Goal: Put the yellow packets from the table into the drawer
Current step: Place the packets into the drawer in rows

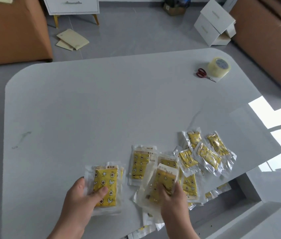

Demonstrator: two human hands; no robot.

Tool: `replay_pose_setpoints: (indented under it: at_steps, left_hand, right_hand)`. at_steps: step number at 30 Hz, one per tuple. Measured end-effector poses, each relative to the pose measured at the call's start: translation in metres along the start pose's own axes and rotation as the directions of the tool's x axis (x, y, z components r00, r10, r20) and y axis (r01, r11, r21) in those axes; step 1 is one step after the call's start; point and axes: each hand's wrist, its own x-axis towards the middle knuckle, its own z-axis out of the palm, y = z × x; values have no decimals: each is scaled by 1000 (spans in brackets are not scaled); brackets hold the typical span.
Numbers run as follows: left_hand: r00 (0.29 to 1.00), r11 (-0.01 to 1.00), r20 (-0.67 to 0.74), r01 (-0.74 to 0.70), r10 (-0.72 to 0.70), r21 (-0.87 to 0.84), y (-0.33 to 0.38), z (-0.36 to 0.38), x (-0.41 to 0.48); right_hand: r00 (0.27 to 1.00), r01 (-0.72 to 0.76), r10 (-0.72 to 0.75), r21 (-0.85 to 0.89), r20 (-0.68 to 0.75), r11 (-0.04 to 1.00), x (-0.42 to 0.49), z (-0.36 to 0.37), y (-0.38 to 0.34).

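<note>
Several yellow packets in clear wrappers lie on the grey table (101,104) near its front right edge. My left hand (82,197) holds a small stack of yellow packets (107,181), thumb pressed on top. My right hand (172,199) grips another yellow packet (163,178) lifted off the heap. More packets (205,152) lie scattered to the right, and one pair (140,163) sits between my hands. Below the table's right edge an open white drawer (250,192) shows a few packets (217,190) inside.
A roll of clear tape (219,67) and red-handled scissors (203,74) sit at the table's far right. On the floor beyond are padded envelopes (72,39), a white cabinet (72,6), white boxes (213,26) and brown cardboard cartons (265,40).
</note>
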Motion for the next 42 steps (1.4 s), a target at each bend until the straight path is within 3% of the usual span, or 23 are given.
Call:
replay_pose_setpoints:
  at_steps: [5,12,18,24,29,35,38,42]
  left_hand:
    - [999,998,37,20,-18,-64,-1,17,-2]
    - [999,994,-23,35,-38,-104,-11,79,-32]
    - [994,973,-99,20,-44,-231,-33,139,-82]
    - [982,945,-168,28,-87,-326,-85,173,-132]
    - [968,963,-192,115,-164,-245,-139,191,-161]
    - [942,962,-210,240,-263,-130,-195,191,-144]
    - [933,959,-220,268,-283,-97,-215,189,-112]
    - [905,951,-311,309,-290,12,-241,184,-64]
  right_hand:
    - [958,-252,182,354,220,901,14,-25,-9]
    - [956,-236,143,384,256,893,39,-83,1]
    - [901,-240,54,392,430,888,59,-163,27]
    - [843,-246,68,268,534,931,70,-220,56]
    - [797,-302,166,146,580,942,80,-238,99]
    - [846,-220,271,-162,459,962,100,-213,154]
    - [831,-243,336,-256,444,936,118,-188,167]
    - [850,-138,281,-326,446,935,138,-147,176]
